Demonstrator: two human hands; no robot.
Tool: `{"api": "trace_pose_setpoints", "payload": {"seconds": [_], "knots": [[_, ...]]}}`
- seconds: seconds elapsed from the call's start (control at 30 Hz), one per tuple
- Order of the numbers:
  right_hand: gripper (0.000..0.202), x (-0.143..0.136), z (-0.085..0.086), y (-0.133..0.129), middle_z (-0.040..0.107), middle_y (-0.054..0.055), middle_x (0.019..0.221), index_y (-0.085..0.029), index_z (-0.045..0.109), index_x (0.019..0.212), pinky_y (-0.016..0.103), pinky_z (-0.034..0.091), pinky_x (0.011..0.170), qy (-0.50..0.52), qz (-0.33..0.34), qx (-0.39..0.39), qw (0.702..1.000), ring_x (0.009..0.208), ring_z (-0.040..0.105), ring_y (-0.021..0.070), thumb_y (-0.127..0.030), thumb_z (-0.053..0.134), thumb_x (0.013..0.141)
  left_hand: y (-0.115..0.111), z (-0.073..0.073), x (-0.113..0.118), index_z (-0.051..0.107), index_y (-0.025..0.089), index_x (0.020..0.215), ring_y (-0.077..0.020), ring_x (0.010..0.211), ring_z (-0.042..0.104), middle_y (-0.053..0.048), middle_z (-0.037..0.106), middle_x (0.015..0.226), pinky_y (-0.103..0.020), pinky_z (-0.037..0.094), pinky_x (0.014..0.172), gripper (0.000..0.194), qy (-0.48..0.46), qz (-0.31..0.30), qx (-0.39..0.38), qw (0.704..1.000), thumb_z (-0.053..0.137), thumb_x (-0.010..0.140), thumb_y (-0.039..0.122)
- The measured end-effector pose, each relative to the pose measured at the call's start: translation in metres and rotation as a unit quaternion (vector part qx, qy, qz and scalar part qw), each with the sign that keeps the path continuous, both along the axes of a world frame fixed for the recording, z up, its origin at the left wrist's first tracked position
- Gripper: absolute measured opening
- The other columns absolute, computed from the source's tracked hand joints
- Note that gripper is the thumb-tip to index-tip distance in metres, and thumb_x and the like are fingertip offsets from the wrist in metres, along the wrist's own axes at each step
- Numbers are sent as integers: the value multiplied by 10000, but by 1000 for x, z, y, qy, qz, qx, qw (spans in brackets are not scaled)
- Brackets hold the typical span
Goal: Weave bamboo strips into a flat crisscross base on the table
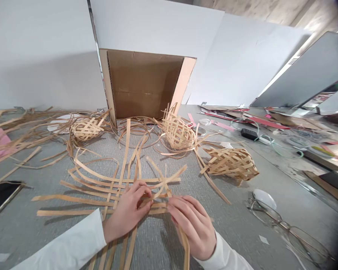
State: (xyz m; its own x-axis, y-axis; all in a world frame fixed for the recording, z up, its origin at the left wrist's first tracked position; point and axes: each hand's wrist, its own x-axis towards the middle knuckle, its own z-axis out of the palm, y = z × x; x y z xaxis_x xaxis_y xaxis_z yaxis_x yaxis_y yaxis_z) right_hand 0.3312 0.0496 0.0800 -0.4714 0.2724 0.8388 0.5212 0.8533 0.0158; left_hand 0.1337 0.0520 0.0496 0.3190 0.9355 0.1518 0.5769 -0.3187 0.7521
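Note:
A flat weave of thin bamboo strips (107,187) lies on the grey table in front of me, its loose ends fanning out in all directions. My left hand (128,213) rests on the weave's near middle, fingertips pinching crossing strips. My right hand (193,225) presses on the weave's right side, fingers curled over a strip that runs back toward me. The two hands' fingertips nearly meet at the crossing (159,200). White sleeves cover both wrists.
Three woven bamboo baskets sit beyond: one at left (86,129), one at centre (178,133), one lying at right (231,163). An open cardboard box (143,86) stands behind. Glasses (278,225) lie at right, a phone (1,197) at left, loose strips (17,131) far left.

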Motion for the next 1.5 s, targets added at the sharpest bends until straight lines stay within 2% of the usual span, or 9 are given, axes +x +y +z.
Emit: {"api": "trace_pose_setpoints", "payload": {"seconds": [0.13,0.3,0.43,0.57,0.93,1.13,1.23,1.33,1.5], "knots": [[227,-5,-4,0,673,106,818,-116,558,919,316,525,733,-14,68,-65,995,781,649,167,8,394,823,0,-2,-1,495,231,887,-191,852,532,-30,541,992,-303,406,748,30,-3,5,10,1000,471,900,241],[194,-3,-16,2,653,94,831,-145,522,922,310,530,709,11,99,-145,984,741,620,158,-25,425,805,0,-4,-2,470,219,856,-159,692,503,2,539,852,-280,386,658,68,0,23,14,1000,498,901,262],[205,-10,-22,-1,642,100,805,-130,550,895,317,522,706,-55,125,-118,984,719,602,167,-30,392,812,1,-1,0,475,209,761,-165,736,524,9,550,784,-267,373,655,137,6,15,27,999,517,890,220],[246,-14,-20,0,625,69,745,-138,577,789,288,496,647,-121,88,-89,985,628,547,147,-26,373,867,1,2,1,510,199,779,-147,699,529,17,560,752,-262,369,651,99,15,11,46,999,524,859,143],[259,4,-19,10,571,60,761,-163,564,794,272,428,573,-158,116,-176,965,642,501,152,-95,331,883,-6,-3,0,641,197,742,-174,767,528,-9,536,778,-300,379,702,110,76,-53,159,983,717,763,273],[284,0,-13,6,584,37,723,-162,593,770,256,431,602,-171,72,-114,976,641,509,137,-97,358,917,-5,-8,0,649,200,828,-161,724,522,-24,566,780,-264,388,614,151,114,-78,212,967,524,909,228],[234,-1,-11,3,612,42,741,-158,612,786,292,439,679,-161,59,-66,983,693,542,147,-192,432,931,-6,-8,0,629,197,908,-176,777,547,-39,605,847,-272,428,650,118,120,-93,226,962,512,907,190],[279,-2,-8,-5,586,24,642,-150,628,831,313,405,619,-137,55,-25,989,590,493,141,-300,425,949,-6,-7,0,605,199,930,-182,813,571,-31,640,861,-293,452,719,99,117,-105,232,960,519,897,161],[58,1,2,-16,529,-34,509,-155,604,832,288,357,552,-91,45,-4,995,478,447,111,-153,555,864,-6,-9,2,576,199,949,-190,797,589,-39,657,865,-325,461,743,123,105,-93,215,966,494,886,133]]}}
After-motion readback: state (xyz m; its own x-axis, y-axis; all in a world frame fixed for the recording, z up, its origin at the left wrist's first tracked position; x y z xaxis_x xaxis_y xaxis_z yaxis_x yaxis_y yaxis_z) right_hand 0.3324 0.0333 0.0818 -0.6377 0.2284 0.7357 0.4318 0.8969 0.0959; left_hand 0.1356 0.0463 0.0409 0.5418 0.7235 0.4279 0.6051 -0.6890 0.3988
